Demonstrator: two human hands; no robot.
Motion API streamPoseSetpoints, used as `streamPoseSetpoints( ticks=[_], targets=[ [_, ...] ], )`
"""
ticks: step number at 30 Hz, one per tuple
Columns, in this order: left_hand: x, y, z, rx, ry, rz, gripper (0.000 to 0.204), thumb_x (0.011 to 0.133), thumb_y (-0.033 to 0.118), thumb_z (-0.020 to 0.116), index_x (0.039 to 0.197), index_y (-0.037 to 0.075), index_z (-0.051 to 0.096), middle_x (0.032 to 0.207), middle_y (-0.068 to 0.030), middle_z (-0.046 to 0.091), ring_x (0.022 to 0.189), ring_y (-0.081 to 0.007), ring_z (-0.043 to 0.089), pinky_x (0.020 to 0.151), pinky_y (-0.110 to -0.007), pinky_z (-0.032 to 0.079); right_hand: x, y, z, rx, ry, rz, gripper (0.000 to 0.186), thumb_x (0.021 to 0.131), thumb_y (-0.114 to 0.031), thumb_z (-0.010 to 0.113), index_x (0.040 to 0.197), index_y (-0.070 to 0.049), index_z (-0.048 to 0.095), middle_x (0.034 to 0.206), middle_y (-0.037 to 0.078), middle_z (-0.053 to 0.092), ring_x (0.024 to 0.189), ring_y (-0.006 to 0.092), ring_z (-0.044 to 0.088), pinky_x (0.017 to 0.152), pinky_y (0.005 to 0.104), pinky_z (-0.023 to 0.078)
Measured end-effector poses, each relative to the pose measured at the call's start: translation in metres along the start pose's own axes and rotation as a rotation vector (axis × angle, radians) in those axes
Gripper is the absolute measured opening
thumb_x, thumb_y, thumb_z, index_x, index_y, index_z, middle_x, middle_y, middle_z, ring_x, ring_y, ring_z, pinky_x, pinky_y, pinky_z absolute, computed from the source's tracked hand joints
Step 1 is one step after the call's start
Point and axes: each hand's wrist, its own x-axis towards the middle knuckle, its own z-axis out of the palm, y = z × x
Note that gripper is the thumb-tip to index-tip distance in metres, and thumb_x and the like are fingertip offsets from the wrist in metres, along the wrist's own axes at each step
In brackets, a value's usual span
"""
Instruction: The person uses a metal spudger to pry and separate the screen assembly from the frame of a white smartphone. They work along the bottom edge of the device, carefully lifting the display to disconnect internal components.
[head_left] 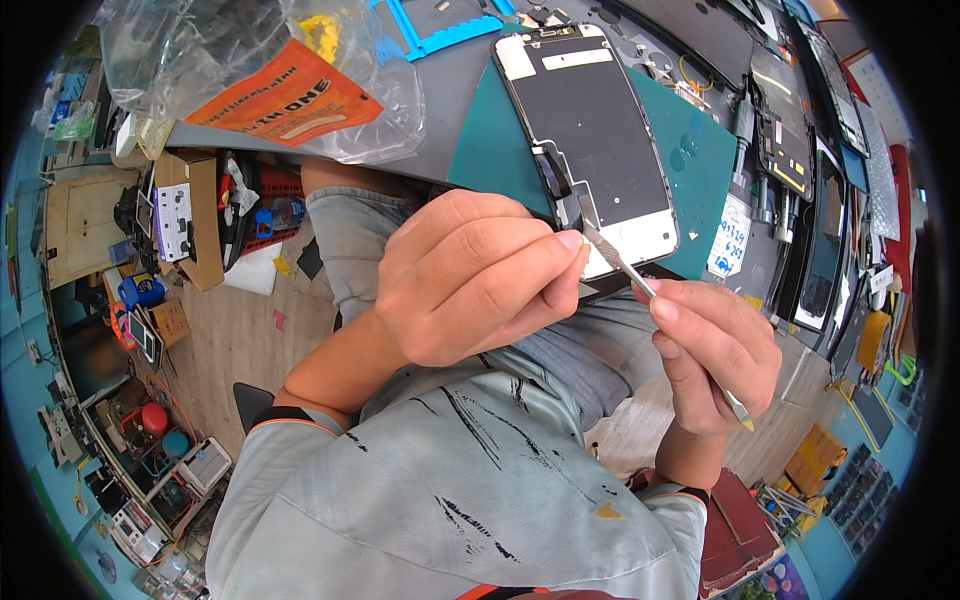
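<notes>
A phone screen assembly (595, 130), its dark back plate up and white at both ends, lies on a green mat (700, 150). Over its near left edge, my left hand (475, 280) is closed in a pinch, thumb against forefinger. A thin dark flex cable (568, 208) rises from the pinch and seems to be held there; the fingers hide its lower end. My right hand (715, 350) grips a slim metal spudger (624, 266) like a pen. Its flat blade is at the cable, beside my left fingertips; whether they touch, I cannot tell.
On the table's left sits a clear plastic bag (390, 110) with an orange label. A blue frame (450, 38) and small loose parts lie at the back. More phone parts (785, 140) crowd the right side. Below left, a cardboard box (200, 215) stands near a red basket (285, 190).
</notes>
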Motion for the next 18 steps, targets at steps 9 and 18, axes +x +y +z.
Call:
streamPoseSetpoints(
  ticks=[9, 18],
  targets=[
    [-0.0006, 0.0004, -0.0005, 0.005, -0.002, -0.006, 0.031, 0.080, -0.003, 0.091, 0.108, 0.001, 0.078, 0.092, -0.0062, 0.074, 0.076, -0.0240, 0.073, 0.067, -0.034, 0.061, -0.0034, -0.0008, 0.0022, 0.032, 0.041, 0.070, 0.032, 0.087, 0.001, 0.086, 0.118, 0.004, 0.083, 0.106, 0.023, 0.085, 0.088, 0.0327, 0.085, 0.072, 0.0356, 0.065],
    [-0.0016, -0.0004, -0.0001, 0.000, 0.008, -0.010, 0.030, 0.081, -0.002, 0.090, 0.108, 0.001, 0.078, 0.093, -0.0064, 0.074, 0.076, -0.0241, 0.073, 0.068, -0.034, 0.061, -0.0019, -0.0020, 0.0016, 0.022, 0.046, 0.072, 0.028, 0.088, 0.000, 0.085, 0.116, 0.005, 0.083, 0.103, 0.022, 0.085, 0.088, 0.0334, 0.085, 0.072, 0.0360, 0.066]
  ],
)
